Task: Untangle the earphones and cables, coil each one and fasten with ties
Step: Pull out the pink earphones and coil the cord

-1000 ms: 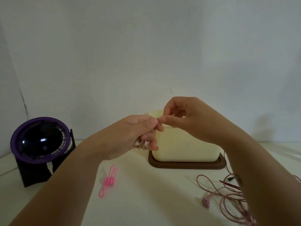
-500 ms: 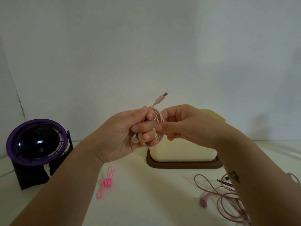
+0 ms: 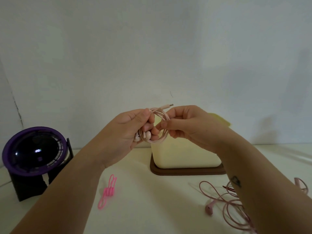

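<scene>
Left grip (image 3: 128, 132) is closed round the pale coiled earphones (image 3: 162, 139), buds against the palm. Right grip (image 3: 184, 125) pinches the loops' other side, with the plug (image 3: 168, 105) free above both. Pink ties (image 3: 108, 191) lie on the surface (image 3: 152, 203) below the left grip, the tangled earphones (image 3: 233, 205) below the right. Risk: releasing either grip to fetch a tie probably lets the springy loops unwind, loose plug end first.

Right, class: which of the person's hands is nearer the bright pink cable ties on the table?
Left. The left hand is raised above and just right of the bright pink cable ties; the right hand is farther right, past the coiled pale pink earphones.
</scene>
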A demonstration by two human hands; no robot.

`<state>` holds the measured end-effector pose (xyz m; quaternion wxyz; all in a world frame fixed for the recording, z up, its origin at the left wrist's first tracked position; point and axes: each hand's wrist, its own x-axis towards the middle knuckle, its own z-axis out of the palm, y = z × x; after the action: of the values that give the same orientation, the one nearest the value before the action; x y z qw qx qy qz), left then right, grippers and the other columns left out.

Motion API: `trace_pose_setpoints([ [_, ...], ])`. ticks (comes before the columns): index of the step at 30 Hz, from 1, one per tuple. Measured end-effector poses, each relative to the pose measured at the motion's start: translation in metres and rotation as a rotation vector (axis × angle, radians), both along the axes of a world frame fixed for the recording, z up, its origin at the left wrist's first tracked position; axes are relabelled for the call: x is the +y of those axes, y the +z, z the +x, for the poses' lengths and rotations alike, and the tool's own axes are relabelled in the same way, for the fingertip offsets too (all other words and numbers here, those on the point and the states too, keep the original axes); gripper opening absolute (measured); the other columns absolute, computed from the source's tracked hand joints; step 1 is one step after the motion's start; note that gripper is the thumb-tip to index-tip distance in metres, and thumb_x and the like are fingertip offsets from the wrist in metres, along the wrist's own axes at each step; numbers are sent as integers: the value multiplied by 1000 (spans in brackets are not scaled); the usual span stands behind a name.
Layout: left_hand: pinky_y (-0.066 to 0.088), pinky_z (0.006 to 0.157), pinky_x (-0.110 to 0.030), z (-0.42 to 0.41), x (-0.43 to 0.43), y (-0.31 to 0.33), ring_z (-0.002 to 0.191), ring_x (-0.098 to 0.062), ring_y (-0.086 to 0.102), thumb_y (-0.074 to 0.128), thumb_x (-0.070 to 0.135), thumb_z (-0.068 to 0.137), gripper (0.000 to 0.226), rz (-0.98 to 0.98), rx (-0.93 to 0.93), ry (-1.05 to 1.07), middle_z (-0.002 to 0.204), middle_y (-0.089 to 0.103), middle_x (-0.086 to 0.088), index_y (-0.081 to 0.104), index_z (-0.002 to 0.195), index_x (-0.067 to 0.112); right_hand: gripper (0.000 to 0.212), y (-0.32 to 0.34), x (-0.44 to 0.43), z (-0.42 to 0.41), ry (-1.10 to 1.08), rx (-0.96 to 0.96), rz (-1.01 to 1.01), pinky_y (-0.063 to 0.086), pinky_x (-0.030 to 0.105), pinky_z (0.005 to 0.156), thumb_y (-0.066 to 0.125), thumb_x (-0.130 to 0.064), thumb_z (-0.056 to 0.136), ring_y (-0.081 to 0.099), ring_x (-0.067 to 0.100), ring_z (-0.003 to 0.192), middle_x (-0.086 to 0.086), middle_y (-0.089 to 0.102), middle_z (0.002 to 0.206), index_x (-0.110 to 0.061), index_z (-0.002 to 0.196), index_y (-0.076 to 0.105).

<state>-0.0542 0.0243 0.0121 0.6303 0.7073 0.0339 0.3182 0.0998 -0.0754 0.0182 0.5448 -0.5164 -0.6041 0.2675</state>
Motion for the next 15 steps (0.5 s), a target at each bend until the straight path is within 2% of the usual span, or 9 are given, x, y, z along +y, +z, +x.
trace_pose_setpoints([
  [2, 54, 63, -20, 3, -3, 0, 58, -10, 56, 51, 34, 85, 29, -98, -40, -24, 57, 48, 2, 62, 66, 14, 14, -1, 3, -2, 19, 137, 19, 42, 19, 60, 65, -2, 81, 47, 8, 58, 9, 59, 74, -12, 70, 66],
  [5, 52, 57, -18, 8, -4, -3, 53, -8, 54, 50, 30, 80, 22, -264, -101, -80, 55, 47, 3, 59, 74, 11, 16, -4, 7, -3, 109, 353, -1, 42, 14, 54, 57, -2, 87, 44, 4, 52, -1, 63, 65, -9, 73, 62],
  [8, 52, 56, -18, 13, -1, -9, 52, -8, 54, 52, 29, 78, 23, -291, -115, -36, 54, 48, 3, 61, 78, 8, 21, -10, 11, -2, 156, 422, -69, 41, 13, 51, 54, -5, 90, 43, 3, 49, -2, 59, 61, -10, 70, 59],
  [11, 53, 66, -21, 16, 5, -16, 60, -10, 58, 53, 33, 78, 27, -168, -78, 85, 55, 50, 4, 64, 79, 8, 19, -9, 10, 3, 78, 328, -87, 42, 15, 53, 56, -5, 90, 45, 5, 49, 0, 58, 62, -9, 71, 59],
  [13, 52, 77, -21, 17, 8, -20, 67, -9, 60, 51, 38, 79, 31, 30, -27, 197, 55, 54, 7, 65, 81, 10, 16, -5, 5, 7, -32, 136, -86, 44, 17, 55, 61, -8, 88, 48, 7, 52, -1, 60, 61, -9, 73, 61],
  [15, 51, 75, -17, 17, 8, -21, 66, -6, 61, 49, 38, 80, 33, 62, -15, 222, 53, 55, 8, 63, 81, 8, 9, -1, 0, 7, -128, -58, -89, 45, 17, 57, 66, -12, 86, 51, 7, 53, -2, 62, 60, -9, 77, 65],
])
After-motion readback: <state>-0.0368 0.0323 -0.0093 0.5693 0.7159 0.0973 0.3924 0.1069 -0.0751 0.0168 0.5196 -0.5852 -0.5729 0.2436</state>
